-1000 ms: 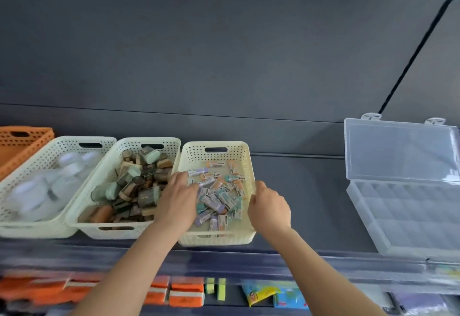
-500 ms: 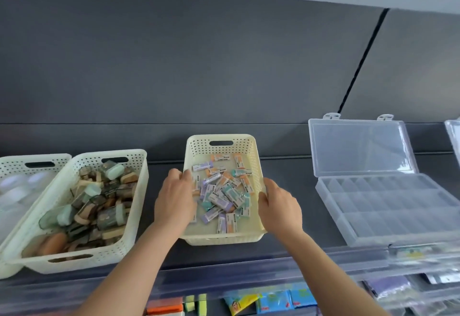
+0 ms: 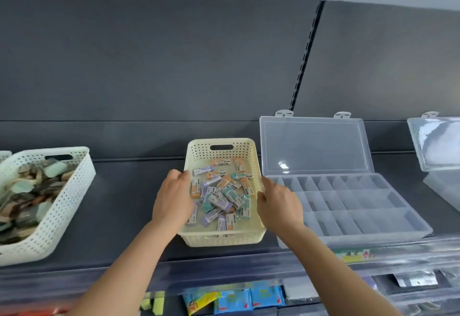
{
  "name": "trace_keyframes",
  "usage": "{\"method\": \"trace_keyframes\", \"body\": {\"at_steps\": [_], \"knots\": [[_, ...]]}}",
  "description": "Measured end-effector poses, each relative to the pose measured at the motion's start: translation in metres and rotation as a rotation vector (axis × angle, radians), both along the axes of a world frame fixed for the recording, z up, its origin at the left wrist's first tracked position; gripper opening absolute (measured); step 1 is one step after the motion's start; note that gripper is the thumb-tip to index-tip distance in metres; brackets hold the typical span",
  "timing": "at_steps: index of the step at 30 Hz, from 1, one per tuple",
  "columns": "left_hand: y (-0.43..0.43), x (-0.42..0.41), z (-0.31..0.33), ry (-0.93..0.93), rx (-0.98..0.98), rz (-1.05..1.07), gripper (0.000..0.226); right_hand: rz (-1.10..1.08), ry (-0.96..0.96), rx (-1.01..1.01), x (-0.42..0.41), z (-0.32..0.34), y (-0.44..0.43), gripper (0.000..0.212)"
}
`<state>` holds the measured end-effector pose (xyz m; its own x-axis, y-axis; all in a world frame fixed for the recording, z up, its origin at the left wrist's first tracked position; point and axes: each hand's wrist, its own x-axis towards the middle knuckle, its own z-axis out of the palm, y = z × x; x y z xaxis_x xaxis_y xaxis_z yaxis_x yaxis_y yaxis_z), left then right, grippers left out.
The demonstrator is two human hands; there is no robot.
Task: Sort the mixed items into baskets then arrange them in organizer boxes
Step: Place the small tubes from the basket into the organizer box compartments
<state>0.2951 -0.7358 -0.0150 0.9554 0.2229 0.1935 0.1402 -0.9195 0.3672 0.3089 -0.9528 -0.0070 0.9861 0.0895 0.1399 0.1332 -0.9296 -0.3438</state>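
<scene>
While the left hand [image 3: 173,197] curls its fingers [image 3: 178,175] over the left rim and the right hand [image 3: 278,203] grips the right rim, thumb inside, the cream basket [image 3: 221,238] sits on the dark shelf [image 3: 124,203], just left of the open, clear organizer box [image 3: 348,206]. Small paper-sleeved blocks [image 3: 224,196] in orange, purple and teal lie jumbled inside it.

The erasers [image 3: 225,200] in the basket [image 3: 239,150] carry printed labels and a barcode, none of it legible.
</scene>
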Motion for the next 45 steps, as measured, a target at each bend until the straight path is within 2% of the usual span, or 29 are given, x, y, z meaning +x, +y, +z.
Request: {"method": "trace_keyframes", "body": {"at_steps": [10, 17, 19, 21, 24, 26, 28, 32, 36, 39, 42, 45], "knots": [[-0.034, -0.003, -0.002, 0.046, 0.077, 0.091, 0.043, 0.157, 0.101, 0.063, 0.012, -0.012, -0.037, 0.026], [-0.027, 0.005, -0.011, 0.068, 0.082, 0.128, 0.053, 0.189, 0.102, 0.076, 0.022, -0.017, -0.032, 0.023], [-0.027, 0.006, -0.01, 0.064, 0.127, 0.137, 0.054, 0.202, 0.034, -0.005, 0.024, -0.014, -0.032, 0.026], [-0.03, 0.008, -0.008, 0.028, 0.289, 0.111, 0.053, 0.252, -0.131, -0.111, 0.03, -0.011, -0.029, 0.032], [-0.041, 0.013, -0.003, -0.049, 0.376, -0.07, 0.047, 0.41, -0.254, -0.172, 0.039, -0.003, -0.012, 0.029], [-0.048, 0.017, -0.003, -0.001, 0.266, -0.282, 0.033, 0.527, -0.186, -0.209, 0.042, -0.004, 0.002, 0.026], [-0.05, 0.018, -0.006, 0.131, 0.149, -0.4, 0.022, 0.569, -0.044, -0.267, 0.045, -0.005, 0.014, 0.024], [-0.041, 0.02, -0.014, 0.198, 0.189, -0.399, 0.023, 0.568, 0.155, -0.307, 0.054, -0.005, 0.025, 0.031], [-0.031, 0.025, -0.016, 0.157, 0.208, -0.393, 0.019, 0.568, 0.185, -0.257, 0.058, -0.006, 0.033, 0.027], [-0.025, 0.027, -0.014, 0.189, 0.151, -0.377, 0.014, 0.532, 0.167, -0.122, 0.057, -0.006, 0.034, 0.026], [-0.027, 0.031, -0.009, 0.225, 0.012, -0.347, 0.014, 0.461, 0.031, 0.086, 0.06, 0.002, 0.028, 0.017], [-0.033, 0.039, 0.002, 0.166, -0.13, -0.3, 0.025, 0.364, -0.125, 0.259, 0.069, 0.017, 0.013, 0.012]]}}
